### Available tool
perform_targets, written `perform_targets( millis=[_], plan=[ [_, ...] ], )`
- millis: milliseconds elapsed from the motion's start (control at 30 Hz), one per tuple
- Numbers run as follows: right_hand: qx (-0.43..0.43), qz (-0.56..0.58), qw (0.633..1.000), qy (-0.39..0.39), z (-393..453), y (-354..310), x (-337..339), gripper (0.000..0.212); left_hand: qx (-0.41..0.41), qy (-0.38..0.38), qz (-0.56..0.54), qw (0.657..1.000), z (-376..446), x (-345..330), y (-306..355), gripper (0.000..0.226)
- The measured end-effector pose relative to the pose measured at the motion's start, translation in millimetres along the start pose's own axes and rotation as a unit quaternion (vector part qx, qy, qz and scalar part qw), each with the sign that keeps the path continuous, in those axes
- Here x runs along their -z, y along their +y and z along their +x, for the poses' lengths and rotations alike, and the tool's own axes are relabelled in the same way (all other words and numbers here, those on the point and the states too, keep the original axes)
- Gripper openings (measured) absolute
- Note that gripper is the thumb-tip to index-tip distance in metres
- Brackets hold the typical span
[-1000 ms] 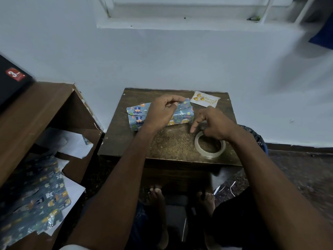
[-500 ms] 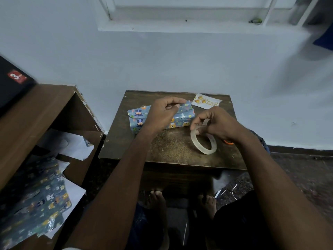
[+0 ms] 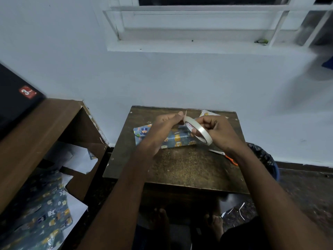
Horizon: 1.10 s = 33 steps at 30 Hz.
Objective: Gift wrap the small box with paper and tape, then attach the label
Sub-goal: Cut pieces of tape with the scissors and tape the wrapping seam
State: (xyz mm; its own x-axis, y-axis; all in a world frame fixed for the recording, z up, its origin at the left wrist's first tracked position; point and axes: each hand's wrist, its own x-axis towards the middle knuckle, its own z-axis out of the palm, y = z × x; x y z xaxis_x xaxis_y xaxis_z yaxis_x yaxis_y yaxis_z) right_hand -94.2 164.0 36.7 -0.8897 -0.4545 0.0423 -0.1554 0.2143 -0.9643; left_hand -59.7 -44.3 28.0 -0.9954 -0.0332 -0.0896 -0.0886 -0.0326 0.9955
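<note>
**Tape roll raised over the half-hidden wrapped box**

The right hand (image 3: 218,132) curls its fingers through and around the clear tape roll (image 3: 198,129), held above the small table (image 3: 180,165). The left hand (image 3: 165,123) pinches the roll's loose end between thumb and fingertips. The wrapped box (image 3: 177,139) lies on the table beneath, its middle covered by the left wrist. The label (image 3: 206,113) peeks out behind the hands; the orange-handled scissors (image 3: 228,157) are mostly hidden under the right forearm.

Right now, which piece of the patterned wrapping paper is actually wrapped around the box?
The wrapped box on the small table, beneath both hands. The other patterned paper lies loose and flat on the shelf at far left.
</note>
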Motion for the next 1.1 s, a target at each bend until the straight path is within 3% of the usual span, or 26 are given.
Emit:
perform_targets(
  millis=[133,233,333,400,500,533,633,767,900,1100],
  plan=[
    [-0.029,0.030,0.999,-0.007,1,-3,-4,0.017,-0.012,-0.012,-0.057,0.998,-1,4,4,0.036],
    [-0.079,0.083,0.993,-0.022,0,-4,-5,0.011,-0.011,-0.022,-0.088,0.996,-2,7,2,0.046],
    [-0.106,0.101,0.988,-0.054,-3,-7,-7,0.013,-0.001,-0.003,-0.115,0.993,0,8,2,0.036],
    [-0.115,0.123,0.984,-0.060,-3,-10,-7,0.029,0.001,0.008,-0.132,0.991,0,8,2,0.029],
    [-0.161,0.202,0.963,-0.081,-1,-13,-2,0.092,0.002,0.021,-0.121,0.992,-2,6,2,0.031],
    [-0.165,0.207,0.959,-0.102,-1,-14,-1,0.099,0.003,0.028,-0.111,0.993,-3,4,1,0.029],
    [-0.120,0.167,0.971,-0.119,-6,-17,-4,0.065,0.013,0.043,-0.093,0.995,-2,2,0,0.020],
    [-0.053,0.165,0.985,-0.008,-4,-17,-18,0.028,0.028,0.054,-0.102,0.993,-3,1,2,0.031],
    [-0.016,0.150,0.988,0.033,-1,-14,-27,0.022,0.018,0.064,-0.130,0.989,-4,1,5,0.011],
    [0.038,-0.030,0.999,0.009,3,-3,-25,0.020,0.020,0.056,-0.156,0.986,-5,4,9,0.015]
  ],
)
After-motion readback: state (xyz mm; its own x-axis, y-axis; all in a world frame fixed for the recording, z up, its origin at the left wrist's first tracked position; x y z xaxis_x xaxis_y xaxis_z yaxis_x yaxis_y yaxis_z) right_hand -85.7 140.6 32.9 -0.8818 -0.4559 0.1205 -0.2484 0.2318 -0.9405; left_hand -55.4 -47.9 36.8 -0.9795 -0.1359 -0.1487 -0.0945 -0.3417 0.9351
